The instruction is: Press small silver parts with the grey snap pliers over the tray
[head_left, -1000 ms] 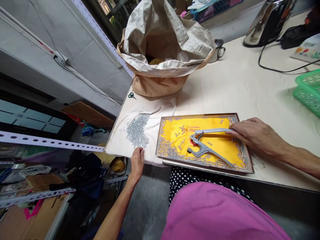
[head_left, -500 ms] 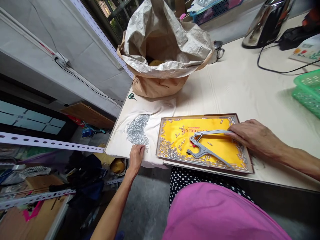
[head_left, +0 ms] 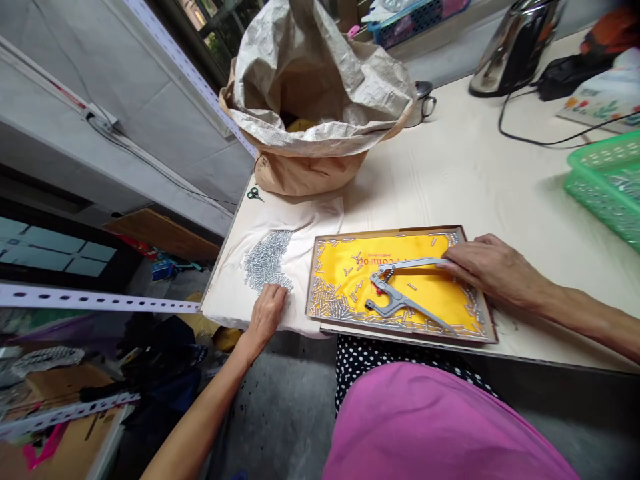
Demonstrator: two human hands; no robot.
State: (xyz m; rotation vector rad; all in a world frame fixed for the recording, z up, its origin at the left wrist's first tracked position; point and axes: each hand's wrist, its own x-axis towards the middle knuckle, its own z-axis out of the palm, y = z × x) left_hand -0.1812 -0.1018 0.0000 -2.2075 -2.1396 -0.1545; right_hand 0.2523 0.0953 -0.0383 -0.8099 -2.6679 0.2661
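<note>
The right hand (head_left: 493,270) is lying palm down with its fingers pressed together, closing loosely over the end of the upper handle of the snap pliers (head_left: 395,298). The pliers are resting flat on a yellow cloth (head_left: 417,250) inside a wood-framed tray (head_left: 313,287), with their jaws pointing toward 9 o'clock. Small metal pieces (head_left: 330,307) are scattering across the cloth and banking up along the tray's edges, thickest at its 8 o'clock corner; they look like short pins or rivets, though they are too small to tell for sure. The left hand (head_left: 265,317) is sitting at the tray's 9 o'clock side, flat and open on a white cloth (head_left: 225,307), its fingertips touching the lower edge of a dense pile of the same pieces (head_left: 267,260). At 12 o'clock from that pile, green-handled scissors (head_left: 255,194) are lying just below a large paper sack (head_left: 310,100), which is standing open on the counter (head_left: 475,167). Farther out, a green plastic basket (head_left: 607,187) is sitting at 3 o'clock, and a steel kettle (head_left: 515,47) is standing at 1 o'clock. The person's lap, in a pink garment (head_left: 435,427), is showing at 6 o'clock.
</note>
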